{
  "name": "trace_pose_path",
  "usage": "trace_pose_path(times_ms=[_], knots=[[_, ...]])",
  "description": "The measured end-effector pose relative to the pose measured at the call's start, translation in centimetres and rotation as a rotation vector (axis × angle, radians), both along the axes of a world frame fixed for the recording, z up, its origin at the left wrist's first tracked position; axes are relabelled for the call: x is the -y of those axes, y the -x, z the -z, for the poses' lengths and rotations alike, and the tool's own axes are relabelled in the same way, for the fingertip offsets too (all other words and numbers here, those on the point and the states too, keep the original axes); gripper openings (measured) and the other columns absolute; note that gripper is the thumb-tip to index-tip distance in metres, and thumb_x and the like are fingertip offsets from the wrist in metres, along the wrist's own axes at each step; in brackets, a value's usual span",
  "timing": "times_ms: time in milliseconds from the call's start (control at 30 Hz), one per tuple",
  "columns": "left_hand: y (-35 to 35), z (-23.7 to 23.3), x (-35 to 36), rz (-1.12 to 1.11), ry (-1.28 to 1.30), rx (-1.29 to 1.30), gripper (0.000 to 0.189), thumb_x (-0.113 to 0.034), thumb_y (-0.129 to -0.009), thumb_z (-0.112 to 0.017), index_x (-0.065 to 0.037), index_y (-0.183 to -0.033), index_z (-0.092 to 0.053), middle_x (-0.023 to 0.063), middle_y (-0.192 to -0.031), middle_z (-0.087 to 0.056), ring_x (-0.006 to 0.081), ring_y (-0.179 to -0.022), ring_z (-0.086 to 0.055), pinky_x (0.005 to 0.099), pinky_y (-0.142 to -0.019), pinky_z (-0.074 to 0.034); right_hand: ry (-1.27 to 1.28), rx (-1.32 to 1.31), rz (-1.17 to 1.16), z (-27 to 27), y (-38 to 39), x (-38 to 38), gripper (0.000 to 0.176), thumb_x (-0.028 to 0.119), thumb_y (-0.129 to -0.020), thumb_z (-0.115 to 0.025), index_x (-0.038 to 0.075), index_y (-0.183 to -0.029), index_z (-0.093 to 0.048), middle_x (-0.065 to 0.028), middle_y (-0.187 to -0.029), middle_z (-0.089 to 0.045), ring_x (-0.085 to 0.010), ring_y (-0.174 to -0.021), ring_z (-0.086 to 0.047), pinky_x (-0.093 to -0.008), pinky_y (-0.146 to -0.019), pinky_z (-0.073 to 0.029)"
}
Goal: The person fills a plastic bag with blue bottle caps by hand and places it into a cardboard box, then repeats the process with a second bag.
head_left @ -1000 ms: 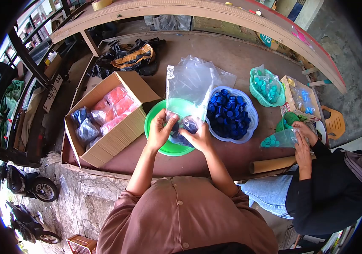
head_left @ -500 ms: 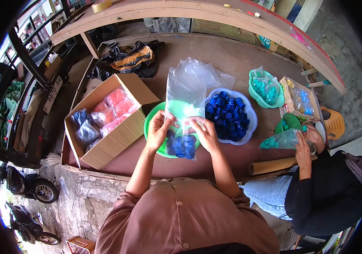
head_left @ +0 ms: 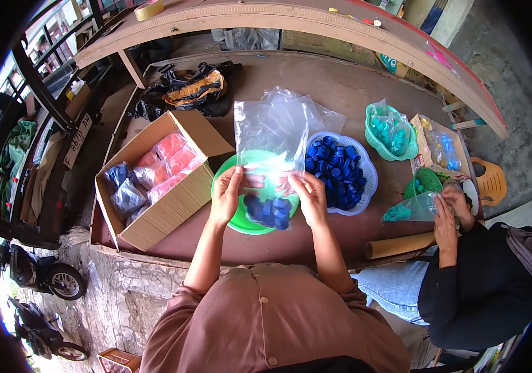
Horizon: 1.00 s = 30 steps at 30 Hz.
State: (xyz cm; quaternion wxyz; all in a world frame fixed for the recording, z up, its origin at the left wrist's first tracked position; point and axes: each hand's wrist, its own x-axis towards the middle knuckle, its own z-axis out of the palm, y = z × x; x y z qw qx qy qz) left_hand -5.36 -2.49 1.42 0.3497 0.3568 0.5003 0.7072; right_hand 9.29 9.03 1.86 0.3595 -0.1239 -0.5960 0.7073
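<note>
A clear plastic bag [head_left: 270, 137] hangs upright between my hands, with several dark blue bottle caps [head_left: 268, 211] gathered at its bottom. My left hand [head_left: 226, 191] pinches the bag's left edge, and my right hand [head_left: 309, 194] pinches the right edge. Behind and below the bag is a bright green basin [head_left: 221, 214], partly covered by it. Close to my right hand stands a pale blue basket [head_left: 373, 180] heaped with loose blue caps [head_left: 337, 171]. More flat clear bags [head_left: 325, 115] lie on the table beyond.
At left, a cardboard box [head_left: 166, 205] holds bags of pink and blue caps. A black plastic bag [head_left: 185, 90] lies behind it. On the right, a co-worker's hands [head_left: 451, 214] hold a bag of turquoise caps [head_left: 397, 214], near a cardboard tube [head_left: 399, 244] and a turquoise basket [head_left: 410, 148].
My hands have moved apart, stretching the bag wider and flatter. The caps at its bottom have shifted and sit more loosely.
</note>
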Motion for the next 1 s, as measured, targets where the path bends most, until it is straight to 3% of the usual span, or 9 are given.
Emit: trace_pose_path(times_ms=[200, 300, 433, 567, 700, 833, 867, 933, 1000], knots=[[-0.5, -1.5, 0.1, 0.017, -0.040, 0.051, 0.034, -0.024, -0.096, -0.036, 0.003, -0.106, -0.054, 0.0143, -0.088, -0.065, 0.0172, -0.078, -0.063, 0.0282, -0.067, -0.051, -0.006, 0.087, -0.012, -0.5, -0.2, -0.1, 0.024, 0.013, -0.092, -0.046, -0.002, -0.107, -0.057, -0.0133, -0.094, -0.064, -0.0180, -0.074, -0.063, -0.0272, -0.066, -0.049], [-0.5, -1.6, -0.2, -0.045, -0.021, -0.250, 0.028, -0.022, -0.095, -0.042, 0.002, -0.103, -0.054, 0.0131, -0.087, -0.065, 0.0170, -0.078, -0.063, 0.0301, -0.068, -0.051, 0.010, 0.086, -0.109, -1.4, -0.6, 0.0, 0.024, 0.015, -0.087, -0.055, -0.001, -0.105, -0.058, -0.0098, -0.097, -0.063, -0.0164, -0.081, -0.062, -0.0270, -0.071, -0.047], [0.0, -2.4, -0.8, 0.027, -0.171, 0.190, 0.020, -0.020, -0.093, -0.045, -0.003, -0.093, -0.055, 0.0099, -0.089, -0.063, 0.0173, -0.078, -0.062, 0.0323, -0.070, -0.052, -0.668, 0.257, -0.133, -0.6, 0.2, -0.7, 0.034, 0.014, -0.076, -0.068, 0.005, -0.108, -0.060, -0.0083, -0.097, -0.064, -0.0137, -0.088, -0.058, -0.0290, -0.080, -0.045], [2.3, -4.1, -1.0, -0.065, -0.197, 0.136, 0.020, -0.020, -0.094, -0.044, -0.004, -0.090, -0.055, 0.0052, -0.079, -0.060, 0.0163, -0.076, -0.062, 0.0285, -0.064, -0.052, -0.441, 0.434, -0.482, 0.9, 0.1, -0.8, 0.027, 0.013, -0.079, -0.066, 0.004, -0.104, -0.063, -0.0040, -0.088, -0.064, -0.0086, -0.082, -0.057, -0.0251, -0.076, -0.045], [5.3, -3.8, -1.1, -0.248, -0.161, -0.017, 0.019, -0.017, -0.093, -0.046, -0.005, -0.083, -0.056, -0.0035, -0.072, -0.055, 0.0018, -0.060, -0.051, 0.0184, -0.058, -0.048, -0.203, 0.384, -0.546, 0.9, 0.2, 0.3, 0.024, 0.020, -0.089, -0.054, 0.005, -0.106, -0.062, -0.0030, -0.093, -0.063, -0.0103, -0.088, -0.055, -0.0254, -0.081, -0.041], [3.8, -2.2, -0.2, -0.050, -0.055, 0.192, 0.064, -0.056, -0.090, -0.031, -0.004, -0.125, -0.040, 0.0140, -0.118, -0.051, 0.0226, -0.106, -0.051, 0.0405, -0.090, -0.041, -0.075, 0.252, -0.422, 0.5, 0.3, 0.9, 0.030, 0.024, -0.093, -0.045, 0.001, -0.105, -0.061, -0.0045, -0.094, -0.062, -0.0115, -0.093, -0.054, -0.0270, -0.086, -0.038], [3.4, -0.9, 0.6, 0.164, 0.059, 0.170, 0.087, -0.071, -0.082, -0.020, -0.004, -0.137, -0.021, 0.0181, -0.137, -0.030, 0.0296, -0.124, -0.034, 0.0481, -0.100, -0.028, -0.068, 0.222, -0.347, 0.4, 0.3, 0.8, 0.030, 0.023, -0.092, -0.046, 0.000, -0.104, -0.061, -0.0054, -0.095, -0.062, -0.0121, -0.093, -0.054, -0.0272, -0.086, -0.038], [1.8, 2.3, 1.2, 0.275, 0.027, 0.343, 0.088, -0.072, -0.081, -0.020, -0.002, -0.137, -0.023, 0.0175, -0.138, -0.029, 0.0312, -0.126, -0.029, 0.0500, -0.102, -0.022, -0.009, 0.131, -0.189, -0.2, 0.4, 0.6, 0.029, 0.024, -0.092, -0.047, 0.000, -0.102, -0.062, -0.0055, -0.097, -0.062, -0.0122, -0.094, -0.054, -0.0271, -0.087, -0.038], [-1.2, 4.6, 1.1, -0.114, 0.141, 0.455, 0.094, -0.074, -0.077, -0.031, -0.003, -0.138, -0.017, 0.0181, -0.140, -0.025, 0.0316, -0.128, -0.025, 0.0542, -0.101, -0.020, -0.036, 0.081, 0.063, -0.6, 0.7, 0.3, 0.030, 0.025, -0.092, -0.047, 0.000, -0.101, -0.062, -0.0058, -0.098, -0.062, -0.0117, -0.094, -0.054, -0.0271, -0.086, -0.038]])
